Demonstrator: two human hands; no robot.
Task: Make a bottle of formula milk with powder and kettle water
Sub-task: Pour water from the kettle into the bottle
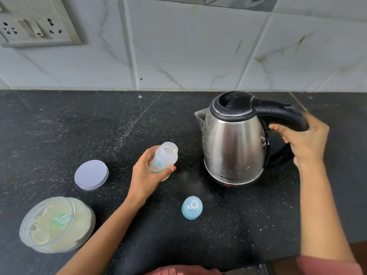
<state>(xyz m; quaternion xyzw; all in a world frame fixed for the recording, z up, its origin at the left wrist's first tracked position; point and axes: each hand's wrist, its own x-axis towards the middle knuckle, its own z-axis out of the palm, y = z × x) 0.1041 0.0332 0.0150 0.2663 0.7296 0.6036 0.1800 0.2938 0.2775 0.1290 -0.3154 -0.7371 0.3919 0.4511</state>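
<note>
Black speckled stone makes the countertop (79, 120), and behind it rises a wall of white tiles (188, 46) with grey veins; a switch and socket plate (35, 22) is fixed on the wall at the far left. On the right part of the counter is the steel kettle (234, 143), upright, its black lid closed and its spout turned to the left. The right hand (303, 139) grips the black handle (282, 112) of the kettle, with the fingers curled fully around it from outside. The left hand (147, 175) holds the baby bottle (164, 157) just left of the kettle, thumb on the near side and fingers wrapped behind the body. The bottle has no cap and is tilted, so its open mouth leans toward the kettle. Whether the bottle touches the counter, I cannot tell. Near the front, between the two arms, the blue teat cap (192, 207) stands alone on the stone. At the front left sits the open powder container (57, 225), filled with pale powder and something green and blurred inside. Its round pale lid (91, 175) lies flat on the counter just behind the container, apart from it.
</note>
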